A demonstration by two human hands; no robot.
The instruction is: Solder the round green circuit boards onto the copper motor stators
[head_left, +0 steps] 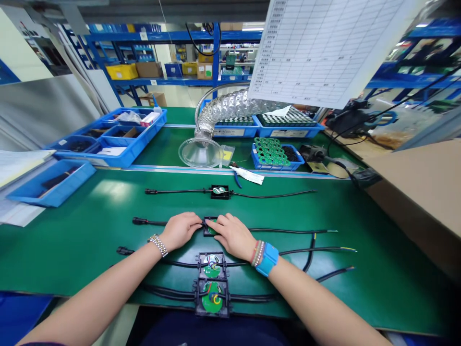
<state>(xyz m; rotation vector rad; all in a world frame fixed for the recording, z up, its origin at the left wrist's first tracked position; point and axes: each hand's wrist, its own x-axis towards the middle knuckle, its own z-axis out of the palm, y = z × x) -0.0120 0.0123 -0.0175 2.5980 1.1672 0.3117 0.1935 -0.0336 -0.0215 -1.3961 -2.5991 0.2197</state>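
Green bench (90, 240), black junction box (211, 227) near its middle, my left hand (179, 230) and right hand (233, 235) holding it from both sides, its cable (288, 230) running out both ways, two wired boxes (212, 283) just nearer me, another box (220, 191) beyond

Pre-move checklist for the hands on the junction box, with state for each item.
1. Left hand on the black square plastic junction box: ok, fingertips touch its left side.
2. Right hand on that box: ok, fingers lie over it.
3. Green circuit board seated in that box: cannot tell, fingers cover most of it.
4. Round black cable leaving that box on both sides: ok.
5. Thin coloured wires tucked inside the nearest open black box: cannot tell, too small.
6. Long black cables of the two nearest boxes laid apart: not ok, they lie bunched together.
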